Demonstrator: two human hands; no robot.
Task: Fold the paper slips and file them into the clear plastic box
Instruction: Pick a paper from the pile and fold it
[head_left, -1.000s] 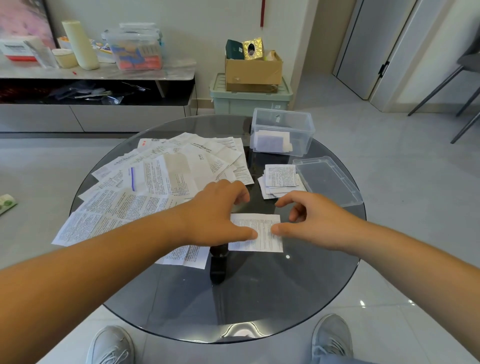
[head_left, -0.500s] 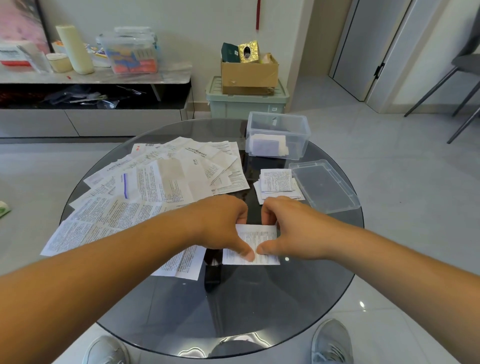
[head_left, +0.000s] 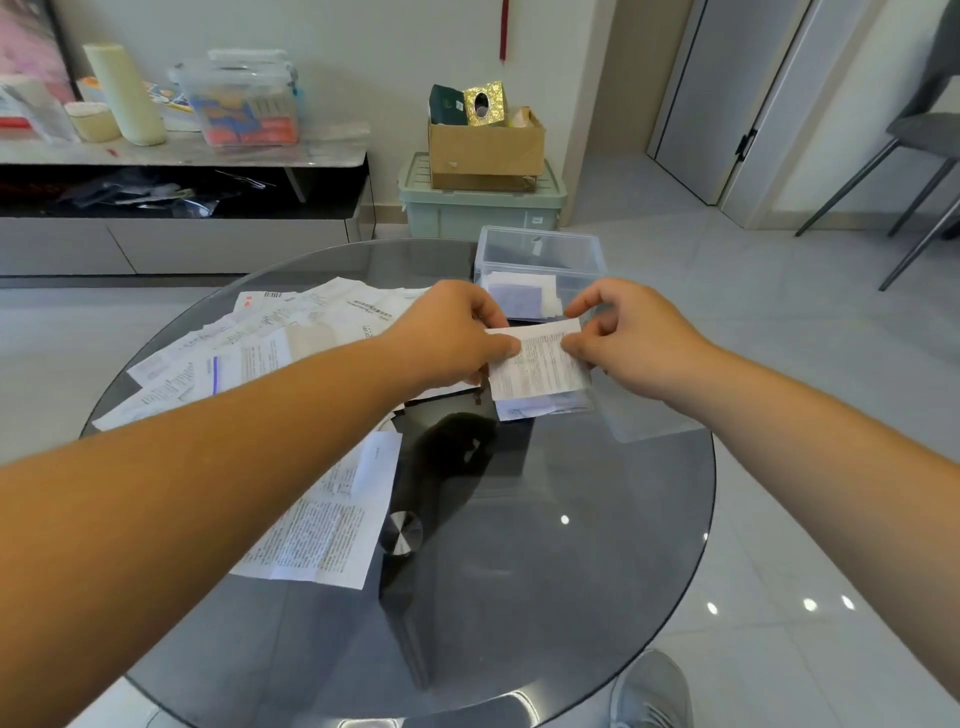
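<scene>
The left hand (head_left: 452, 335) and right hand (head_left: 631, 340) each pinch an end of one folded slip (head_left: 537, 366) between thumb and fingers, holding it over the small stack (head_left: 540, 409) just short of the clear box (head_left: 582, 260) at the table's (head_left: 545, 561) far edge. It probably goes best with the crease kept flat, carried level over the rim and laid squarely on the slips inside.
</scene>
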